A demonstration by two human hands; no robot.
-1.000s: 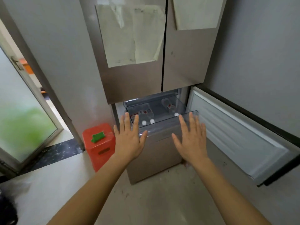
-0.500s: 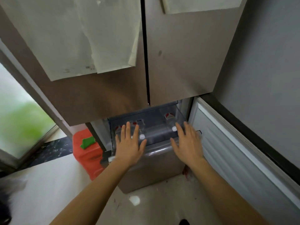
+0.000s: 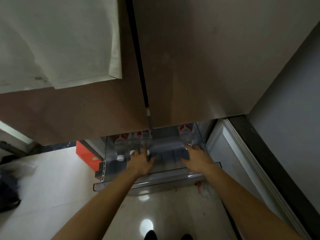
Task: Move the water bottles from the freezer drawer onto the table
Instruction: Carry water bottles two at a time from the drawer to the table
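Observation:
The clear freezer drawer (image 3: 174, 171) stands pulled out under the fridge's upper doors. Several water bottles with red labels and white caps lie in it: one at the left (image 3: 120, 146), two beside it (image 3: 134, 142), and one at the right (image 3: 185, 134). My left hand (image 3: 140, 162) reaches into the drawer, its fingertips on the cap ends of the middle bottles. My right hand (image 3: 196, 157) reaches in as well, with its fingertips touching the cap end of the right bottle. The blur hides whether either hand grips anything.
The brown upper fridge doors (image 3: 199, 66), with papers (image 3: 60, 40) stuck on them, hang close over the drawer. The open freezer door (image 3: 232, 153) juts out on the right. A red box (image 3: 84, 154) and a dark bag (image 3: 8, 191) sit on the floor at left.
I have leaned in close and the view has tilted down. Both hands went from hovering flat above the drawer's front edge down into the drawer, onto the bottles.

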